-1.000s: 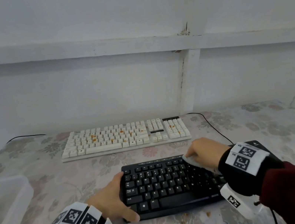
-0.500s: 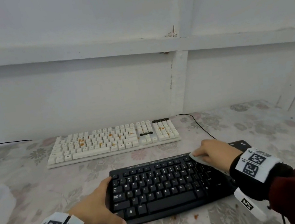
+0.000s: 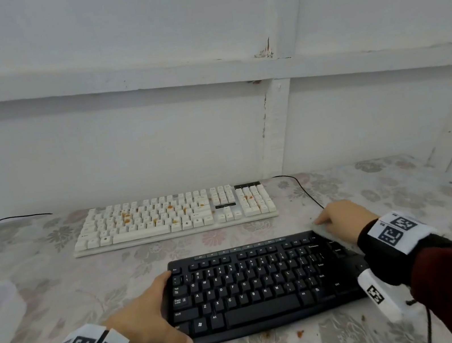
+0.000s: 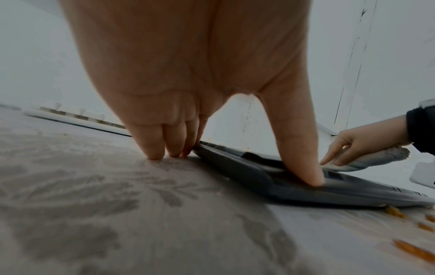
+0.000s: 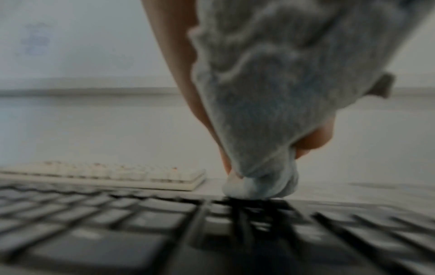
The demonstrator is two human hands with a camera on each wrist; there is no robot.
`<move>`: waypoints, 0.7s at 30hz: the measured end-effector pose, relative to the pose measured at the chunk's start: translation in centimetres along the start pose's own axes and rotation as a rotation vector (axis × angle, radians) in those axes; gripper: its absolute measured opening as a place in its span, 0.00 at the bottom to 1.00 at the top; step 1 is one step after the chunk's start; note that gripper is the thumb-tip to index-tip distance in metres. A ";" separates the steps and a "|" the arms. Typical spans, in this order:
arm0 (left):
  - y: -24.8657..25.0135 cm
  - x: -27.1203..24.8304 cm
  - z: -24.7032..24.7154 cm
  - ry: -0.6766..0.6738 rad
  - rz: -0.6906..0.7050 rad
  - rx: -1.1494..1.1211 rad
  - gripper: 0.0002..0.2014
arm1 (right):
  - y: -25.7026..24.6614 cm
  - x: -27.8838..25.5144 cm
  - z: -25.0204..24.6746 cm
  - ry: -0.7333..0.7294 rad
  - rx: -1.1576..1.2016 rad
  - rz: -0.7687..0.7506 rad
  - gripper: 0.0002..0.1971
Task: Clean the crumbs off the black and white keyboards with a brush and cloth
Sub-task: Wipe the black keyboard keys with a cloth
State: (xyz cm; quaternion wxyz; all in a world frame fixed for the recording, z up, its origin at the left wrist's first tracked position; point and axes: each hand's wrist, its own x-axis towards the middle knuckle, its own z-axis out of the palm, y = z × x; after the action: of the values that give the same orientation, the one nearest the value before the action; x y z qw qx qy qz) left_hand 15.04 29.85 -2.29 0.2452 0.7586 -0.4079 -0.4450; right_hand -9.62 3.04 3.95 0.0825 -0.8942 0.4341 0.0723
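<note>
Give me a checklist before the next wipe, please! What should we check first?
1. Left hand steadies the black keyboard: ok.
2. Right hand holds the grey cloth: ok.
3. Cloth touches the keyboard's far right corner: ok.
4. Black keys free of crumbs: ok, none seen in the head view.
5. White keyboard clean: not ok, orange crumbs on its keys.
6. Brush within reach: cannot tell, not in view.

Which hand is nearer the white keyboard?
Right. The right hand is at the black keyboard's far corner, just short of the white keyboard; the left hand holds its near-left end.
</note>
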 end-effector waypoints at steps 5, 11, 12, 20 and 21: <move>-0.3 0.1 0.0 -0.021 0.031 -0.054 0.73 | -4.3 -0.8 2.0 -0.045 0.003 -0.224 0.14; -0.2 0.0 0.0 -0.021 0.034 -0.052 0.73 | -2.0 -0.7 2.2 0.055 -0.139 -0.205 0.16; -0.2 0.0 0.0 -0.018 0.026 -0.043 0.72 | -1.4 -0.8 1.9 0.055 -0.142 -0.189 0.18; -0.2 0.0 -0.1 -0.025 0.020 -0.072 0.70 | 1.5 -0.1 -0.2 -0.038 -0.103 0.021 0.16; -0.2 0.0 -0.1 -0.027 0.018 -0.071 0.69 | 0.8 -0.1 -0.4 -0.041 -0.088 0.000 0.16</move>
State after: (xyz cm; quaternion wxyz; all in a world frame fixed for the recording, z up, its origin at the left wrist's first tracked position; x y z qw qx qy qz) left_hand 15.17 29.93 -2.41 0.2701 0.7397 -0.4020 -0.4672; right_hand -10.29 2.58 4.34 0.0518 -0.8953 0.4286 0.1095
